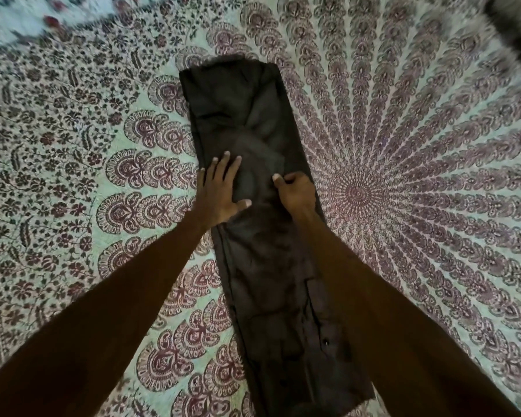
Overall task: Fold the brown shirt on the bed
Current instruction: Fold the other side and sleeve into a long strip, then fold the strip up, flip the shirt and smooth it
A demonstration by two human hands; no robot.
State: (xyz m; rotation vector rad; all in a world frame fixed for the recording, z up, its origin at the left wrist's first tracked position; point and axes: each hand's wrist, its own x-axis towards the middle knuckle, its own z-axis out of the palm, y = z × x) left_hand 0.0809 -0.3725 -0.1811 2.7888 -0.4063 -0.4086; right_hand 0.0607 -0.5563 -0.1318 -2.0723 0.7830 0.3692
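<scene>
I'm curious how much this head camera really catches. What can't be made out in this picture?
All in the head view:
- The right hand has its fingers curled under its palm, so whether they pinch the brown shirt is hidden.
- The shirt's near end is cut off by the bottom edge.
- The shirt's right side is partly covered by the right forearm.
- The dark shape in the top right corner is blurred and cut off, so it cannot be identified.

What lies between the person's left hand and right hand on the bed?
Only a stretch of the brown shirt, folded into a long strip. The left hand presses flat on it; the right hand pinches its fabric. The head view shows this.
</scene>
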